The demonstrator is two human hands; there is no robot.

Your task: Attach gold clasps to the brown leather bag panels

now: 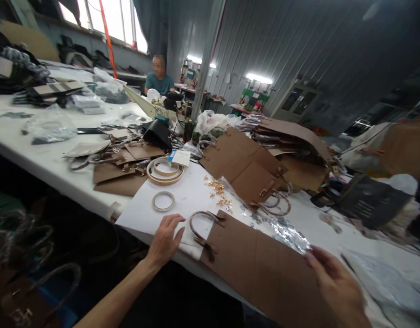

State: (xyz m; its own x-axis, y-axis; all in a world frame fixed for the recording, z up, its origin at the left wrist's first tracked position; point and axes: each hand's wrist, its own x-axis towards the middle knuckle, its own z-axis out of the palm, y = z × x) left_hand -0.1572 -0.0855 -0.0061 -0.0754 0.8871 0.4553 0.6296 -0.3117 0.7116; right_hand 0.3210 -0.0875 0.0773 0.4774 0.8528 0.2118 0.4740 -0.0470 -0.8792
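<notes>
The panel (261, 264) lies flat at the near edge of the table (32, 150), brown side up and partly overhanging it. Its looped handle (200, 228) points left onto a white sheet (189, 191). It looks thin and fairly stiff, probably light, and likely to sag if lifted by one corner. The two long edges seem the safest hold, or the handle close to where it is fastened. The left hand (165, 241) rests palm down on the sheet just beside the handle, fingers loosely spread and holding nothing. The right hand (336, 287) is at the panel's right end, next to crinkled clear film (285, 232). It is blurred, so it cannot be told whether the fingertips pinch film, panel or nothing. Further out, small gold fittings (218, 193) lie scattered on the sheet, with a tape ring (163, 201) to their left and a bigger roll (165, 171) behind that. A stack (244, 168) of similar panels sits beyond. A co-worker (158, 79) sits well apart at the far end. The frame cuts off the panel's near corner, and the shapes under the table at left are dark and smeared.
</notes>
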